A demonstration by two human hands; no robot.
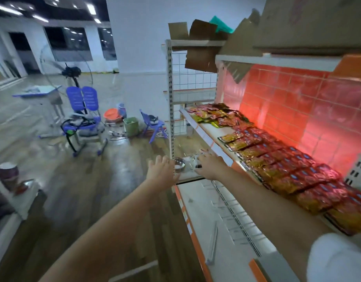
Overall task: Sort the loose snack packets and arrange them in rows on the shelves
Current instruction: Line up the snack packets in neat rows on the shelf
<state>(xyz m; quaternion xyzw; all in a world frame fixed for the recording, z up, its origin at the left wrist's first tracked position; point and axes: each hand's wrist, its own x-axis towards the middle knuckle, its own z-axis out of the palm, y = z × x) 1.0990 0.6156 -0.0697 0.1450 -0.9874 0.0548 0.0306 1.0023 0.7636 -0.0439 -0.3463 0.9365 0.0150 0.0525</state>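
Rows of red and gold snack packets (293, 169) lie flat along the middle shelf (222, 145) on the right. A loose heap of mixed packets (218, 116) sits at that shelf's far end. My left hand (162, 169) is stretched forward with fingers spread, level with the white upright post (171, 98), and holds nothing. My right hand (210, 163) reaches out beside the shelf's front edge, fingers extended, nothing in it. Both hands hover in front of the shelf, below the packet rows.
A lower white shelf (222, 226) carries wire dividers. Just past my hands sit a small metal bowl (179, 162) and small items. Cardboard boxes (202, 31) top the shelving. Purple chairs (83, 110), a fan, a green bin (131, 126) and an orange basin stand on the wooden floor.
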